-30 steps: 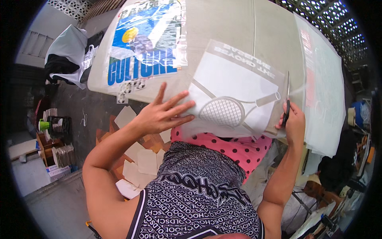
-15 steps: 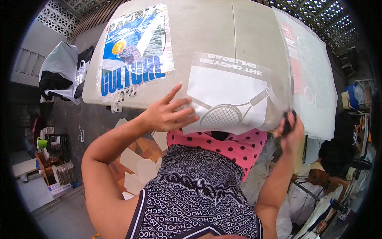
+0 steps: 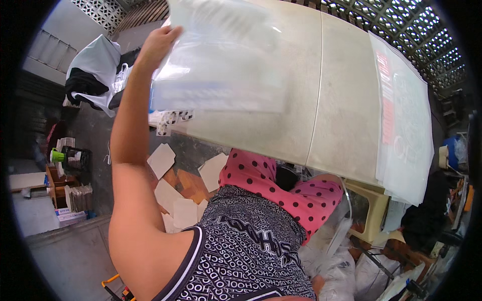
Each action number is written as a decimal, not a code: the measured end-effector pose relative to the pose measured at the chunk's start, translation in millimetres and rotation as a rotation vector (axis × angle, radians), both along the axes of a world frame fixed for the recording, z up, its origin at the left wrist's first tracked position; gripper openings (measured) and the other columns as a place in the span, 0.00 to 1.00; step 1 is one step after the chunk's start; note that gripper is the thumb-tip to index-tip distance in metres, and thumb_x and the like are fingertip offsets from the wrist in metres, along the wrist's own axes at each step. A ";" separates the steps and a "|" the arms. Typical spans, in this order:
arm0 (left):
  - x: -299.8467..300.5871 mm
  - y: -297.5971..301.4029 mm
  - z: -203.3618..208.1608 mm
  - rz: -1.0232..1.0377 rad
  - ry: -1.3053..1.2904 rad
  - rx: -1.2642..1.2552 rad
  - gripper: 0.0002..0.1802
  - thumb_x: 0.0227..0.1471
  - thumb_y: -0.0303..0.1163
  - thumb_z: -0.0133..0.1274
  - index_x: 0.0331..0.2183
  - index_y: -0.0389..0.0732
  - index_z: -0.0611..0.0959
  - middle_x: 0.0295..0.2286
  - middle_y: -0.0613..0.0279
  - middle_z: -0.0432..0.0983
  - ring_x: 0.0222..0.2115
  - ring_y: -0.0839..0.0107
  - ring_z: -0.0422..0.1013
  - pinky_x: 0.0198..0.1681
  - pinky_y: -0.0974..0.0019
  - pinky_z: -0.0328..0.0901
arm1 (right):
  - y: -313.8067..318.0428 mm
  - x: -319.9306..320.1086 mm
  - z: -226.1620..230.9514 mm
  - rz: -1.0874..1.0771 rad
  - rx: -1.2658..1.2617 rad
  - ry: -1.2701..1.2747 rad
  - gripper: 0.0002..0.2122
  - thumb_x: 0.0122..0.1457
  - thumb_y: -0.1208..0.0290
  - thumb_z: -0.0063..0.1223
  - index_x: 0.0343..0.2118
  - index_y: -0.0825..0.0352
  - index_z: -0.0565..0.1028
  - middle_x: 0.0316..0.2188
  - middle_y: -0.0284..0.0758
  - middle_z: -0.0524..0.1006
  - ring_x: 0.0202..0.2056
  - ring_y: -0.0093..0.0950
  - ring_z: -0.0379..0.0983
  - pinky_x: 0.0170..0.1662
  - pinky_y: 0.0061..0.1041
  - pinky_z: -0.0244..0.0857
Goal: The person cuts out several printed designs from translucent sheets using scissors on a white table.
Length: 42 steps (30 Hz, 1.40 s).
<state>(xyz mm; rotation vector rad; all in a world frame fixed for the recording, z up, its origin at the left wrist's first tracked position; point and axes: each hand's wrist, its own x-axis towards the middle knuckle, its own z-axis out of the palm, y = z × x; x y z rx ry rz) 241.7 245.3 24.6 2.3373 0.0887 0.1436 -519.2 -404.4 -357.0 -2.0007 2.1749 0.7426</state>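
My left hand (image 3: 161, 44) is raised at the far left of the table, its fingers closed on the left edge of a clear film sheet (image 3: 226, 60). The sheet is smeared by motion and hangs over the table's left part, its print unreadable. Beneath its left edge, a bit of a blue-printed sheet and small black-and-white printed pieces (image 3: 172, 119) show. Low by my right side, only a small part of my right hand or wrist (image 3: 318, 285) comes into view; its fingers are hidden. A narrow clear strip (image 3: 340, 233) curves down near it; whether I hold it cannot be told.
Stacked translucent printed sheets (image 3: 407, 125) lie on the right of the pale folding table (image 3: 261, 135). Tan card pieces (image 3: 185, 213) lie on the floor at left. White bags (image 3: 339, 271) and a beige plastic stool (image 3: 369, 210) stand at right. Black-and-white cloth (image 3: 93, 75) hangs beyond the left edge.
The film sheet with the racket print has gone from the table's front edge; my left hand has swung far left with a sheet. My right hand, earlier holding something black, has dropped low.
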 end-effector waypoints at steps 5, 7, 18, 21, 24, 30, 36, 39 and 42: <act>16.4 117.7 -36.7 0.064 0.179 -0.258 0.19 0.63 0.37 0.53 0.43 0.28 0.82 0.32 0.61 0.79 0.28 0.77 0.73 0.33 0.71 0.68 | 50.9 52.9 14.6 0.047 0.203 -0.046 0.18 0.56 0.61 0.50 0.38 0.73 0.81 0.38 0.55 0.81 0.43 0.52 0.79 0.48 0.47 0.71; 24.5 143.4 -58.4 0.044 0.177 -0.337 0.20 0.63 0.38 0.53 0.43 0.28 0.82 0.31 0.61 0.80 0.29 0.76 0.73 0.33 0.71 0.68 | 53.6 58.3 19.6 0.058 0.218 -0.059 0.18 0.56 0.62 0.50 0.38 0.73 0.81 0.38 0.55 0.81 0.43 0.51 0.79 0.48 0.46 0.71; 61.4 184.7 -103.3 0.010 0.105 0.112 0.21 0.64 0.40 0.51 0.45 0.30 0.83 0.35 0.65 0.80 0.34 0.77 0.72 0.39 0.69 0.67 | 46.4 10.9 61.2 -0.060 0.268 -0.044 0.15 0.55 0.64 0.50 0.36 0.70 0.83 0.37 0.53 0.81 0.41 0.49 0.79 0.46 0.46 0.72; 68.0 213.6 -78.0 0.055 0.172 0.396 0.19 0.62 0.41 0.53 0.41 0.32 0.83 0.34 0.58 0.81 0.34 0.69 0.73 0.41 0.66 0.68 | 63.4 -3.5 51.0 -0.079 0.398 0.067 0.14 0.55 0.65 0.51 0.35 0.69 0.83 0.37 0.53 0.81 0.41 0.49 0.79 0.46 0.45 0.72; 74.5 190.9 -50.3 0.073 0.200 1.102 0.17 0.58 0.40 0.57 0.43 0.37 0.82 0.41 0.50 0.80 0.41 0.56 0.75 0.48 0.56 0.68 | 77.2 -17.8 39.9 -0.024 0.551 0.209 0.13 0.55 0.66 0.51 0.34 0.68 0.83 0.37 0.52 0.82 0.41 0.48 0.79 0.45 0.45 0.72; 79.6 -30.5 11.4 -0.332 -0.133 1.487 0.28 0.50 0.34 0.63 0.54 0.43 0.77 0.55 0.52 0.71 0.58 0.54 0.66 0.63 0.41 0.55 | 38.6 45.2 -15.1 -0.297 0.307 -0.228 0.16 0.58 0.67 0.48 0.41 0.73 0.80 0.40 0.54 0.81 0.33 0.48 0.81 0.44 0.45 0.74; -6.0 -312.3 0.4 -1.166 -0.508 0.662 0.16 0.55 0.31 0.59 0.47 0.42 0.82 0.46 0.54 0.79 0.50 0.53 0.72 0.55 0.53 0.66 | -5.0 187.0 41.9 0.101 0.063 -0.501 0.19 0.61 0.66 0.47 0.49 0.75 0.74 0.42 0.52 0.80 0.48 0.52 0.75 0.51 0.43 0.68; -65.0 -438.7 -31.5 -1.452 -0.755 0.363 0.17 0.56 0.37 0.59 0.46 0.42 0.83 0.45 0.55 0.79 0.49 0.56 0.73 0.59 0.55 0.64 | -22.2 199.3 69.3 0.195 -0.010 -0.533 0.18 0.62 0.65 0.49 0.50 0.71 0.75 0.46 0.51 0.79 0.50 0.51 0.73 0.53 0.43 0.67; -104.4 -506.5 -44.8 -1.560 -0.768 0.188 0.21 0.53 0.43 0.61 0.46 0.43 0.83 0.46 0.57 0.78 0.50 0.57 0.73 0.62 0.53 0.62 | -19.8 212.8 88.1 0.220 0.001 -0.531 0.18 0.62 0.64 0.50 0.50 0.70 0.76 0.47 0.51 0.78 0.51 0.50 0.73 0.53 0.43 0.66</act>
